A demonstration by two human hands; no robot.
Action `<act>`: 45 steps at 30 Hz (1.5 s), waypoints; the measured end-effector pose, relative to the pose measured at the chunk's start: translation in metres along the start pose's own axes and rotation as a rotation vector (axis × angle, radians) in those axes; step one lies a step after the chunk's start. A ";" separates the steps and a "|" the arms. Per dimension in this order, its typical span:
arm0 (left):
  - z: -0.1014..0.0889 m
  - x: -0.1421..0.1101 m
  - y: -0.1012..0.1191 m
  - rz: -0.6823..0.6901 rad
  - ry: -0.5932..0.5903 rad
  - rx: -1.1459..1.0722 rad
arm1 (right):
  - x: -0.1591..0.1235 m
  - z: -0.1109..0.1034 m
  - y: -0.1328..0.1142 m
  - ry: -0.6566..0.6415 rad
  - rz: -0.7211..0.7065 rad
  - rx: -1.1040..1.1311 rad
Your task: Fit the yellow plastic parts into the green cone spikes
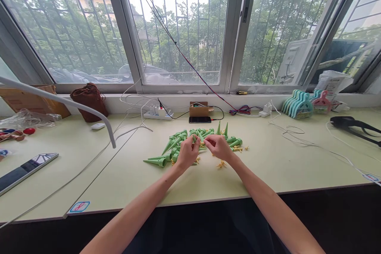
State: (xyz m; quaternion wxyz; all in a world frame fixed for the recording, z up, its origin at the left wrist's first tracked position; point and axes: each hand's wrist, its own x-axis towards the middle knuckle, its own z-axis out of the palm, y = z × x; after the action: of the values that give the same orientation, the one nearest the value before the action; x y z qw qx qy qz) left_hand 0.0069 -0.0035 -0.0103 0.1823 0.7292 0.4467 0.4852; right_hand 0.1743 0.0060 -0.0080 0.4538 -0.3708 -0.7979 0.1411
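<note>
My left hand is closed around a green plastic cone-shaped spike, most of it hidden by the fingers. Close beside it, my right hand has its thumb and fingertips pinched together. Whatever small thing may be between them is too small to make out. Around and behind both hands lies a pile of green spikes with wide ribbed ends. Two of them, including one green spike, stand point up. Small yellow plastic pieces lie scattered near the right wrist and under the hands.
Behind the pile are a black phone, a small cardboard box and a white power strip. Turquoise clips and black straps are at right. A grey lamp arm reaches over the left side, above a tablet.
</note>
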 end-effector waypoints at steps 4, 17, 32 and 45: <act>0.001 0.000 0.000 0.003 -0.005 -0.021 | 0.000 0.000 0.000 -0.016 -0.005 0.004; 0.001 0.000 0.001 -0.002 -0.011 -0.037 | 0.000 0.001 0.002 -0.030 0.026 0.091; -0.003 0.001 0.002 -0.012 -0.011 -0.012 | 0.000 0.004 0.007 -0.045 0.031 0.162; -0.001 0.001 0.000 0.020 -0.050 0.018 | 0.001 0.002 0.003 -0.045 0.054 0.145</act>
State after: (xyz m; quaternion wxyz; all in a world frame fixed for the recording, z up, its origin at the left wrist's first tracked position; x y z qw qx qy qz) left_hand 0.0060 -0.0028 -0.0096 0.1819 0.7471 0.4393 0.4646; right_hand 0.1743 0.0091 -0.0104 0.4574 -0.3549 -0.7854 0.2191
